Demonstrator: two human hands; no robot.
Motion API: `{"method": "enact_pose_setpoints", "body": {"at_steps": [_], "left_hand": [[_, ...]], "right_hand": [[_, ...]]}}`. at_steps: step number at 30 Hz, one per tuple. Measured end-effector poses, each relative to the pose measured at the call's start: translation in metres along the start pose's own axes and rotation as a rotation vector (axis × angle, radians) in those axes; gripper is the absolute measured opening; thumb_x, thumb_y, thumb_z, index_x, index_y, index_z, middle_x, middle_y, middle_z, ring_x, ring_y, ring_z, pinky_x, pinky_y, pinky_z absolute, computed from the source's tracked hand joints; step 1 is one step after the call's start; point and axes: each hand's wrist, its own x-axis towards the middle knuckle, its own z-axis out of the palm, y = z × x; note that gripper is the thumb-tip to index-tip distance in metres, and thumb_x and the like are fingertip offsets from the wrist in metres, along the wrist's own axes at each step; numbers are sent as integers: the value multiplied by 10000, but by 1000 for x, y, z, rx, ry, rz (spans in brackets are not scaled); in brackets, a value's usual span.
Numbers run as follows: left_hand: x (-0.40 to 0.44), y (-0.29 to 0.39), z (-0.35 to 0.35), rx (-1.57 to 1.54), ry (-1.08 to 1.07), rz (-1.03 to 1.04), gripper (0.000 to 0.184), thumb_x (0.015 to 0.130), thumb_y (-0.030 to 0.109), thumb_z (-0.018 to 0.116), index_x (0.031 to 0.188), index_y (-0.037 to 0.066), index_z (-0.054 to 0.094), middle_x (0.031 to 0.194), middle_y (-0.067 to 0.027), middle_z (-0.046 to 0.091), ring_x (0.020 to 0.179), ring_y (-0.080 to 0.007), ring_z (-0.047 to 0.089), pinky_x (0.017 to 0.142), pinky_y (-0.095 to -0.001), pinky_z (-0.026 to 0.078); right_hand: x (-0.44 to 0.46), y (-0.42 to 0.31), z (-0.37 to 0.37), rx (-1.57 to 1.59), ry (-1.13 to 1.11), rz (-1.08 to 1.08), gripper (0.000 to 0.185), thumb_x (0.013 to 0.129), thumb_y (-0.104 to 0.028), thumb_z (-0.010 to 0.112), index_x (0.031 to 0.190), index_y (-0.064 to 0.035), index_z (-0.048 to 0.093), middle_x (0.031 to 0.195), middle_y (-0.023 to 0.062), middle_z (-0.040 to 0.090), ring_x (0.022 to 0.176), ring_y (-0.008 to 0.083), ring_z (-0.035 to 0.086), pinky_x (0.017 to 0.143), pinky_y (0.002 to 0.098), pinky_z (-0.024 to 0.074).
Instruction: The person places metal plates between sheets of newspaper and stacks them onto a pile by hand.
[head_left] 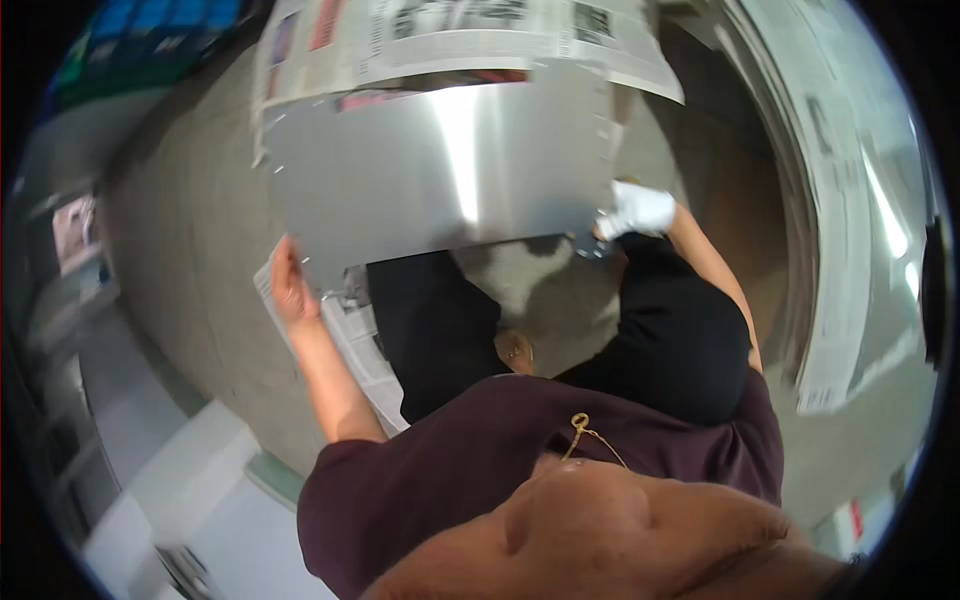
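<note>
The metal sheet point(370, 170) is held by the right grip point(622, 218), partly hidden by a white covering point(652, 206), while the left grip's point(291, 287) closing cannot be told.

Around me spreads a grey floor point(180, 210). Along its right edge I have a layered stack of printed paper point(830, 270), with a glossy surface point(885, 190) catching the light just beyond. Past the floor's far left corner are blurred blue bin-like shapes point(150, 22). Beyond its left edge I make out a pinkish panel point(75, 235); towards the near left corner, a white boxy thing point(190, 465), too smeared to name.
</note>
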Motion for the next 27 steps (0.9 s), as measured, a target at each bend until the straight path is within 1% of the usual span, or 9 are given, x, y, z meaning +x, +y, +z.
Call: {"method": "enact_pose_setpoints", "body": {"at_steps": [1, 2, 4, 7, 11, 13, 15, 20, 27], "left_hand": [[-5, 7, 8, -16, -25, -53, 378, 930, 212, 523, 1220, -30, 517, 1179, -116, 586, 1077, -215, 551, 951, -348, 421], [-8, 16, 22, -39, -48, -97, 340, 926, 152, 525, 1213, -29, 523, 1181, -112, 585, 1066, -208, 558, 940, -346, 431], [-9, 26, 42, -118, -126, -119, 317, 921, 115, 526, 1205, -28, 530, 1182, -113, 584, 1055, -201, 565, 926, -340, 444], [-9, 27, 33, -189, -189, -131, 317, 929, 115, 514, 1213, -27, 522, 1182, -115, 586, 1062, -201, 562, 929, -343, 442], [-6, 20, 38, -155, -87, -132, 311, 939, 121, 501, 1215, -23, 523, 1178, -111, 590, 1063, -202, 562, 935, -340, 437], [2, 12, 33, -138, -59, -140, 311, 943, 123, 496, 1217, -21, 523, 1178, -109, 591, 1066, -202, 561, 939, -338, 434], [4, 6, 33, -164, -40, -168, 313, 944, 119, 492, 1224, -18, 518, 1185, -109, 586, 1072, -201, 556, 941, -339, 431], [11, 1, 47, -195, -79, -188, 313, 948, 113, 483, 1233, -13, 507, 1201, -113, 575, 1087, -203, 546, 944, -343, 430], [19, -9, 47, -189, -84, -192, 325, 948, 110, 481, 1248, -14, 500, 1215, -111, 569, 1096, -204, 545, 957, -341, 424]], "right_hand": [[2, 8, -9, -119, 2, 52, 372, 769, -104, 717, 1106, -9, 591, 1012, 78, 649, 906, 146, 590, 785, 299, 496], [5, 5, -9, -45, -71, 15, 367, 779, -92, 704, 1114, -1, 586, 1011, 73, 649, 892, 140, 590, 766, 288, 497], [15, 12, -19, -155, -80, -32, 343, 802, -71, 681, 1119, 10, 581, 1010, 71, 648, 891, 139, 587, 753, 281, 498], [23, 10, -12, 126, -94, 23, 354, 794, -81, 690, 1108, 33, 576, 940, 115, 656, 796, 162, 626, 681, 298, 524], [27, 22, -22, 139, -60, -33, 388, 815, -156, 678, 1125, 48, 562, 885, 127, 664, 701, 191, 650, 582, 311, 553], [24, 30, -28, 339, 10, -76, 416, 832, -188, 656, 1161, 41, 543, 912, 139, 662, 722, 205, 662, 562, 308, 566], [20, 30, -33, 422, 7, -202, 501, 839, -173, 609, 1240, 86, 456, 1035, 185, 632, 810, 262, 674, 588, 341, 589], [11, 30, -30, 484, 22, -246, 627, 775, -74, 526, 1343, 96, 322, 1141, 231, 581, 906, 356, 647, 649, 370, 593], [4, 29, -30, 443, 96, -240, 670, 755, -131, 572, 1336, 102, 333, 1166, 237, 570, 913, 342, 648, 671, 373, 590]]}}
